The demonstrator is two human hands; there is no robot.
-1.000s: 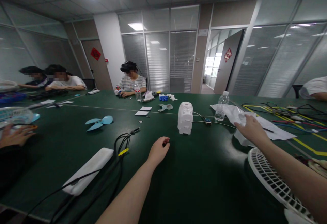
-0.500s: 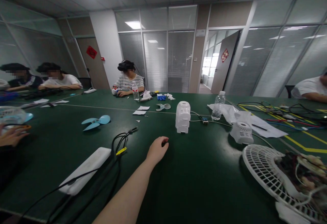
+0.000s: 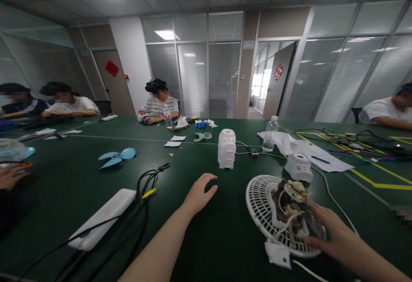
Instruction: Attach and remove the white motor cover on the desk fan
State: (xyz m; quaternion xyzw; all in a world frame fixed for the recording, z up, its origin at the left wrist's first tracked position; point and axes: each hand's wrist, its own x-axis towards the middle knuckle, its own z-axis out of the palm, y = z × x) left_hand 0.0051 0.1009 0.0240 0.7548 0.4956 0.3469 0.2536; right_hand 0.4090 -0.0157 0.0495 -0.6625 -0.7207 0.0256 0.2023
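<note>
My left hand (image 3: 200, 194) is over the green table in the middle, thumb and fingers apart, holding nothing. To its right, my right hand (image 3: 328, 228) grips the right side of a white fan grille (image 3: 261, 196), its fingers by the motor and wiring (image 3: 291, 200) that rest on the grille. A small white bracket (image 3: 278, 254) hangs at the grille's near edge. Beyond my left hand a white motor housing (image 3: 227, 149) stands upright. Another white housing (image 3: 298, 167) sits behind the grille, with a white cable running past it.
A white power strip (image 3: 104, 217) with black cables (image 3: 146, 187) and blue fan blades (image 3: 117, 157) lie left. A water bottle (image 3: 270, 134), papers (image 3: 334, 159) and tangled wires are at the back right. Several people sit around the table; another person's hand (image 3: 13, 174) is far left.
The fan grille with the motor has moved left, toward the middle, and my right hand has come into view on it. My left hand's thumb and fingers have spread apart.
</note>
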